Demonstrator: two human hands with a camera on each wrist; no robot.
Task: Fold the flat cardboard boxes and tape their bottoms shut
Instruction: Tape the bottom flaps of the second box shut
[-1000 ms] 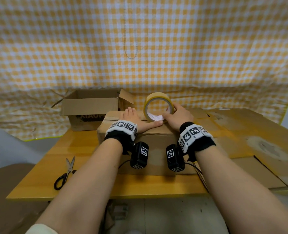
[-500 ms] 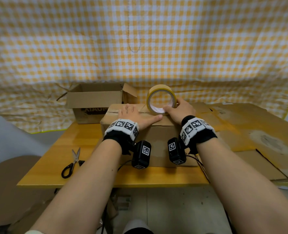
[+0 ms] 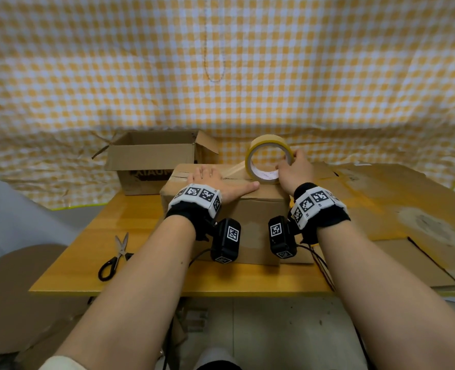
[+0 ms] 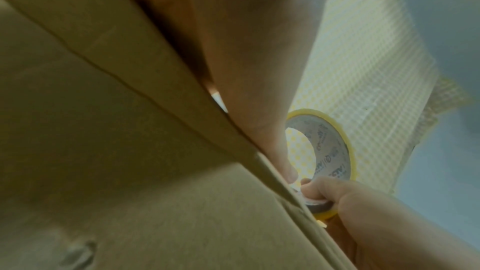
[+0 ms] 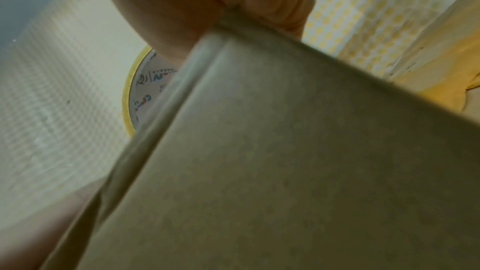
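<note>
A folded cardboard box (image 3: 250, 209) stands on the wooden table (image 3: 130, 220), its closed flaps facing up. My left hand (image 3: 215, 180) lies flat on those flaps, fingers straight, thumb stretched toward the tape. A yellow tape roll (image 3: 267, 158) stands on edge on the box top, and my right hand (image 3: 293, 169) grips its right rim. A clear strip of tape (image 3: 234, 169) runs from the roll leftward along the seam. In the left wrist view the roll (image 4: 330, 151) shows beyond my thumb, with right-hand fingers (image 4: 319, 190) curled on it. The right wrist view shows the box wall (image 5: 285, 161) and part of the roll (image 5: 145, 93).
An open cardboard box (image 3: 154, 158) stands at the back left. Black-handled scissors (image 3: 115, 256) lie near the table's front left. Flat cardboard sheets (image 3: 397, 209) cover the right side. A yellow checked cloth (image 3: 221, 62) hangs behind.
The roll has been drawn to the right along the box top by my right hand, leaving more tape on the seam. My left hand stays pressed on the flaps.
</note>
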